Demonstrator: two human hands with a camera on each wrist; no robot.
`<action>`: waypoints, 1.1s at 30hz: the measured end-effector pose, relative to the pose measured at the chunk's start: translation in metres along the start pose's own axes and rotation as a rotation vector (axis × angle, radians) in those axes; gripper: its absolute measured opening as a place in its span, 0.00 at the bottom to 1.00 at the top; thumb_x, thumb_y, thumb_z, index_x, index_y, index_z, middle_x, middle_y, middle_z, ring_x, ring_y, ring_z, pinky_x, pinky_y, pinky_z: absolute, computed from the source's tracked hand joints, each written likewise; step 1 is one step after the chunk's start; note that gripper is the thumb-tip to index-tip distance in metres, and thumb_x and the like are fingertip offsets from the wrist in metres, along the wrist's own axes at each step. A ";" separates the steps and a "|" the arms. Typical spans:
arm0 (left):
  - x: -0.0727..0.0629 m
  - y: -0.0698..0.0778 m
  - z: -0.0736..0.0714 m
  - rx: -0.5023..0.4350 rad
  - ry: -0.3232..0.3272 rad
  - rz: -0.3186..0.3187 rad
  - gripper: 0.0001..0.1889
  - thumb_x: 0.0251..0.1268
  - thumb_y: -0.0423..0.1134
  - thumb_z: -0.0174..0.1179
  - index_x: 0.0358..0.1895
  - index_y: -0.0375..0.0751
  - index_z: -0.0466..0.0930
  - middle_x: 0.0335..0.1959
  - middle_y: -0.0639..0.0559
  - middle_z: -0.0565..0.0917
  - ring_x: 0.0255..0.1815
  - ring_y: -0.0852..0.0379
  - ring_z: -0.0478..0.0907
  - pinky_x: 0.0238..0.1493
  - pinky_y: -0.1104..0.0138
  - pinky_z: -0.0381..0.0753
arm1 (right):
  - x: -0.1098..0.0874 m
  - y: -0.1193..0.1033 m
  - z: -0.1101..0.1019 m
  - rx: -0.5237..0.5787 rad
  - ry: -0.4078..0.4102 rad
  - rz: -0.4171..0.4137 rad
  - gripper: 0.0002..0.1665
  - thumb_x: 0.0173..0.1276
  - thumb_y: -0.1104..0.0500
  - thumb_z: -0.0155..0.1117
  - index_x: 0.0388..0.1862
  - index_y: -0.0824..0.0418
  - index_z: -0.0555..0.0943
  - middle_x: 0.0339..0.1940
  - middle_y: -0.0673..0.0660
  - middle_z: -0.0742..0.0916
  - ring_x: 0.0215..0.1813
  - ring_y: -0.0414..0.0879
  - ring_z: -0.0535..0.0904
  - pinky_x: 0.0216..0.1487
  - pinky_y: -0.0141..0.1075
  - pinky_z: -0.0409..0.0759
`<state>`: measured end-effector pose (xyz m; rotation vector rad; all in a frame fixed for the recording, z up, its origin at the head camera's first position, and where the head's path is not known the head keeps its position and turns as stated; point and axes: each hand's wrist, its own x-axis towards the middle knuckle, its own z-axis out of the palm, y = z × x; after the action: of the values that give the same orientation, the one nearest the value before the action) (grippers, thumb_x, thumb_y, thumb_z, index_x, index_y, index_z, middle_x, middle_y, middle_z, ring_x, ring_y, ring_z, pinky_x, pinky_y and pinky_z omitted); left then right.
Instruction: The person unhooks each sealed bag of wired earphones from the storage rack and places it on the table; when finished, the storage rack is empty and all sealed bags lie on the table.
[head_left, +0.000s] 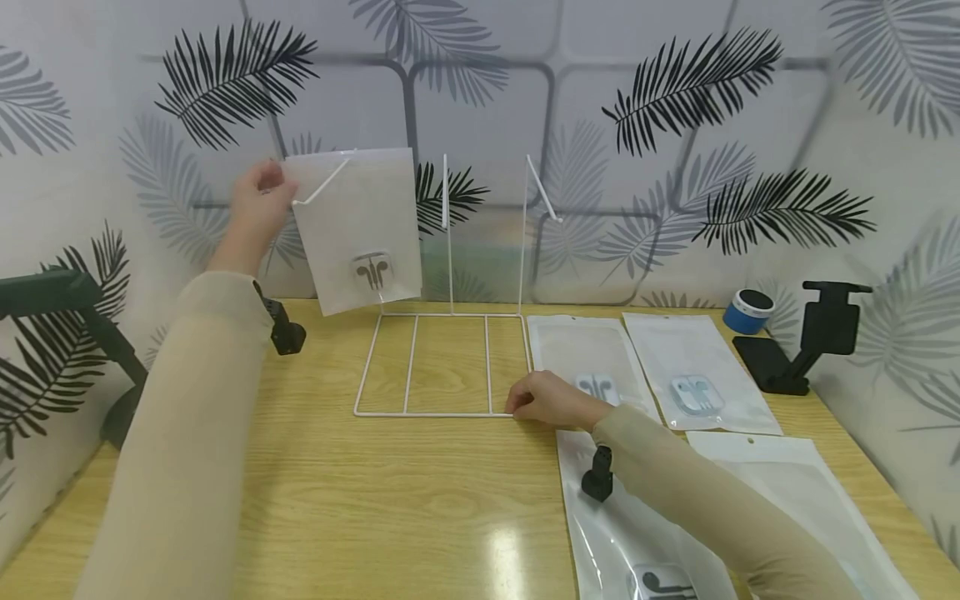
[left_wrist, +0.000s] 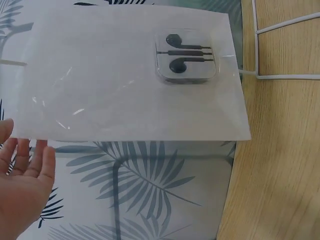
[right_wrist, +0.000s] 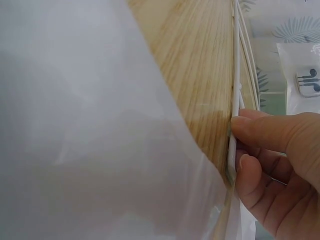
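A white wire display rack [head_left: 435, 414] stands on the table, with three hooks at its upright back. A flat white bag [head_left: 337, 225] hangs at the left hook [head_left: 322, 182], slightly tilted. Dark earphones in a clear case [left_wrist: 185, 55] show through its lower part. At the bag's upper left corner is my left hand [head_left: 258, 196]; its thumb stands apart from the loosely bent fingers [left_wrist: 35, 160], whose tips are right at the bag's edge. My right hand [head_left: 551, 400] pinches the rack's front bar [right_wrist: 234, 110] near the right corner between thumb and fingers.
Similar bags lie right of the rack: one [head_left: 573, 342] beside it, another [head_left: 738, 408] farther right, and two nearer the front, partly under my right sleeve. A blue round tin [head_left: 748, 311] and a black stand [head_left: 828, 325] sit back right. A dark green stand [head_left: 93, 317] is at left.
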<state>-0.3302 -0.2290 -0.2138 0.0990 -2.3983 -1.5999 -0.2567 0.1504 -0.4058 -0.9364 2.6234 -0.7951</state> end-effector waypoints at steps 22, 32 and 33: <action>0.001 -0.018 0.014 -0.237 -0.018 0.040 0.22 0.71 0.35 0.45 0.67 0.40 0.64 0.61 0.42 0.69 0.41 0.60 0.76 0.47 0.69 0.76 | 0.001 0.002 0.000 0.002 0.000 -0.002 0.06 0.58 0.69 0.65 0.28 0.59 0.84 0.27 0.45 0.83 0.31 0.36 0.75 0.34 0.30 0.75; -0.001 -0.022 0.006 -0.345 0.004 0.054 0.22 0.70 0.36 0.48 0.66 0.38 0.65 0.55 0.43 0.74 0.28 0.65 0.77 0.28 0.78 0.76 | 0.001 -0.001 -0.001 0.007 -0.004 -0.009 0.06 0.57 0.70 0.65 0.29 0.60 0.84 0.26 0.46 0.83 0.29 0.36 0.73 0.33 0.29 0.74; -0.003 -0.021 0.005 -0.336 -0.001 0.054 0.22 0.70 0.36 0.49 0.66 0.39 0.65 0.55 0.43 0.74 0.29 0.65 0.77 0.29 0.78 0.76 | 0.000 -0.001 -0.001 0.008 -0.005 -0.007 0.06 0.57 0.70 0.65 0.29 0.60 0.84 0.26 0.46 0.83 0.29 0.36 0.73 0.33 0.29 0.74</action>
<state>-0.3302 -0.2323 -0.2357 -0.0296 -2.0771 -1.9480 -0.2566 0.1494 -0.4046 -0.9452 2.6119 -0.8037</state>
